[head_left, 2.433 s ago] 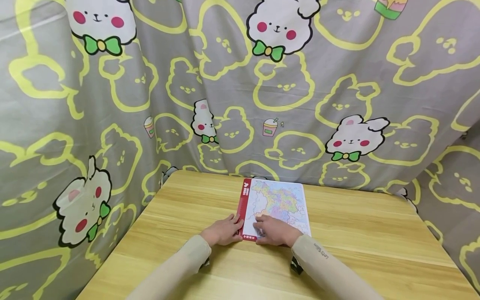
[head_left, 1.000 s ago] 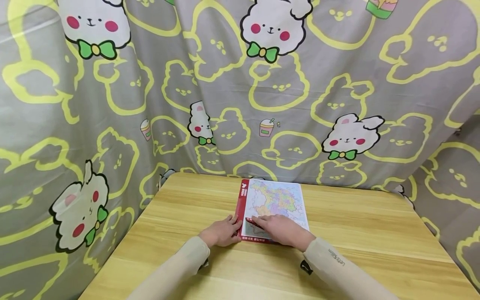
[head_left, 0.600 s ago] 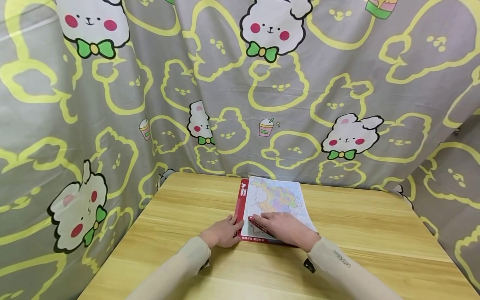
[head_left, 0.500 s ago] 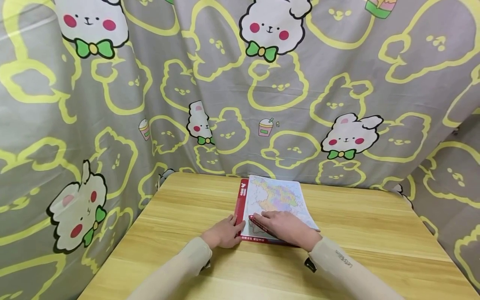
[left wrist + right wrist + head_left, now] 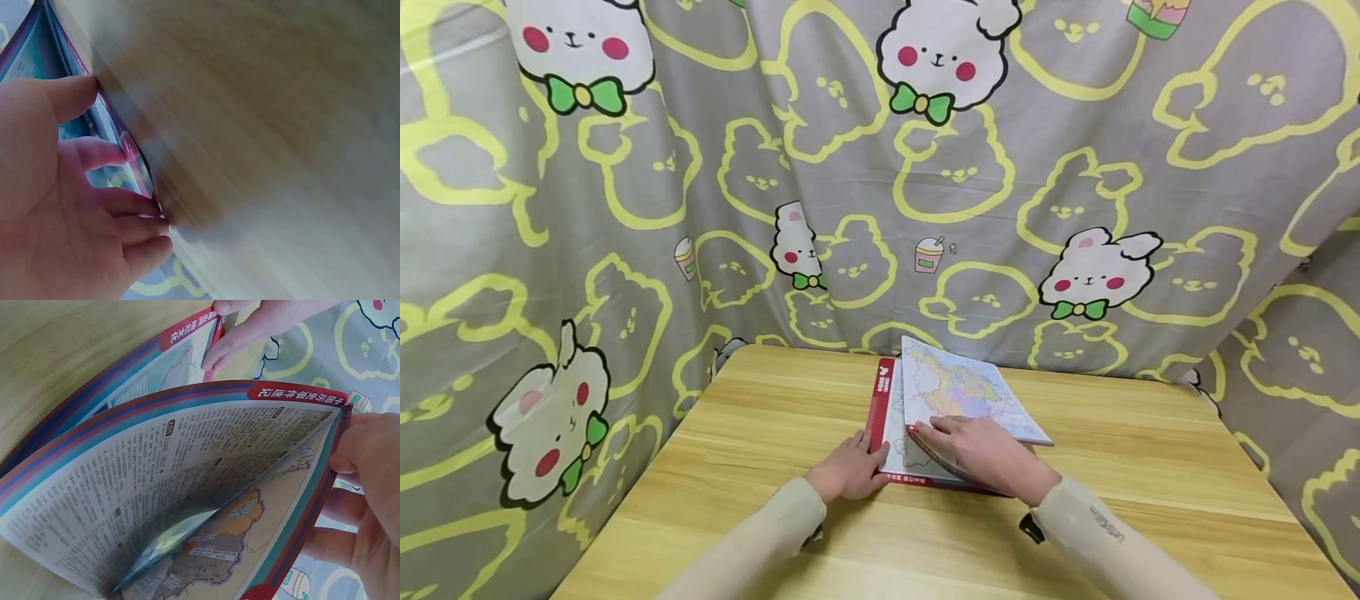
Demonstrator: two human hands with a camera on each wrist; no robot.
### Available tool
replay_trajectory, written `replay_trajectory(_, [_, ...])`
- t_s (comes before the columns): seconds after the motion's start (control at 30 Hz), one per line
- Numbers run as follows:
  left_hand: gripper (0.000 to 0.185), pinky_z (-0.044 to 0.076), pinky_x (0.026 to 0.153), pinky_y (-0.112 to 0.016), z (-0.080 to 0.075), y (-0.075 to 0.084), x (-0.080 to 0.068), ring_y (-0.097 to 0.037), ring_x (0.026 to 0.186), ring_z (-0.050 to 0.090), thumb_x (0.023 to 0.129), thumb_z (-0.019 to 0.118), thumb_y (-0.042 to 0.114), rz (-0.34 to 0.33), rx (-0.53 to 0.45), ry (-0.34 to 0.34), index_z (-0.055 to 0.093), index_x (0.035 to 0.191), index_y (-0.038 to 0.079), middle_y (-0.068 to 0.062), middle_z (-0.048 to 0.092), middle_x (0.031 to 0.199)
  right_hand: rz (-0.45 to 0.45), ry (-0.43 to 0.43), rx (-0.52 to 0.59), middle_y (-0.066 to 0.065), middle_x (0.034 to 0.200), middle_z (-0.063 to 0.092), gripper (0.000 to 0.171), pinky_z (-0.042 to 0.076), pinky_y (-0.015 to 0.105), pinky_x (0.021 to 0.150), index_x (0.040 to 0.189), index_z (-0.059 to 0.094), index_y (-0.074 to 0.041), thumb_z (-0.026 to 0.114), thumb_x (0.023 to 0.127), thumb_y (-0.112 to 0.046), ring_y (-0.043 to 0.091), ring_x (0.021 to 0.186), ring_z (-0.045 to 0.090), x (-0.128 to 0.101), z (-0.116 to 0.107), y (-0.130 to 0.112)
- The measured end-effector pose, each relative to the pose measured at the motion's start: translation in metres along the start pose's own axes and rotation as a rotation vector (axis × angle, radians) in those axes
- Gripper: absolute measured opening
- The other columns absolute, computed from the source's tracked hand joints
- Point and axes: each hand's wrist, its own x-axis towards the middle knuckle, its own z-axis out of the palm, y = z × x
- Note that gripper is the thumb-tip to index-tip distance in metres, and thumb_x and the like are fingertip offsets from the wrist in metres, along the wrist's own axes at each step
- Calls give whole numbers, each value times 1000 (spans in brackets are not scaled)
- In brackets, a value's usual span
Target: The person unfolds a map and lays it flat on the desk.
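Observation:
A map sheet [image 5: 958, 387] with a coloured map on its face tilts up in my right hand [image 5: 992, 454]. In the right wrist view its folded panels bow apart, with small print [image 5: 156, 444] on one inner face and a brown map section [image 5: 212, 550] on the other. My right thumb and fingers pinch a panel's edge. Below lies another map sheet with a red strip [image 5: 880, 408] along its left side. My left hand [image 5: 850, 467] rests on that sheet's left edge, its fingers [image 5: 134, 228] fairly straight and its thumb at the border.
Both sheets are at the middle of a wooden table [image 5: 760, 417], close to its far edge. A grey curtain [image 5: 865, 167] with cartoon rabbits hangs behind the table and along both sides.
My right hand has moved from the map's left part towards the right. It has lifted the upper sheet, which now tilts off the lower one. My left hand stays nearly in place.

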Motion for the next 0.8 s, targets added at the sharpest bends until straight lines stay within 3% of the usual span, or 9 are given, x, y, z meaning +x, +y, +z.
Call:
replay_trajectory(0.13, [59, 27, 109, -44, 2, -1, 1, -37, 137, 26, 96, 45, 48, 4, -12, 6, 40, 145, 14, -25, 31, 147, 7, -23, -26, 6, 128, 58, 54, 55, 38, 74, 141, 46, -21, 59, 92, -3, 21, 104, 62, -3, -3, 1])
replay_trajectory(0.33, [60, 26, 109, -44, 4, -2, 2, -35, 139, 23, 97, 44, 47, 5, -11, -6, 38, 146, 13, -23, 27, 150, -13, 43, -64, 5, 122, 61, 47, 55, 37, 67, 136, 53, -20, 57, 92, -3, 21, 101, 63, -7, -4, 4])
replay_trajectory(0.6, [60, 29, 108, -40, 4, -2, 3, -35, 138, 24, 98, 43, 44, 76, 54, 12, 39, 144, 6, -21, 30, 149, -14, 58, -69, 5, 120, 61, 45, 55, 37, 63, 133, 55, -19, 59, 90, -4, 21, 100, 63, -11, -7, 5])
replay_trajectory(0.8, [60, 28, 109, -38, 2, -2, 1, -36, 138, 25, 98, 44, 42, 89, 54, 8, 38, 144, 3, -24, 31, 148, -2, 49, -71, 5, 121, 61, 47, 55, 37, 63, 134, 54, -20, 59, 90, -4, 21, 101, 63, -15, -8, 8])
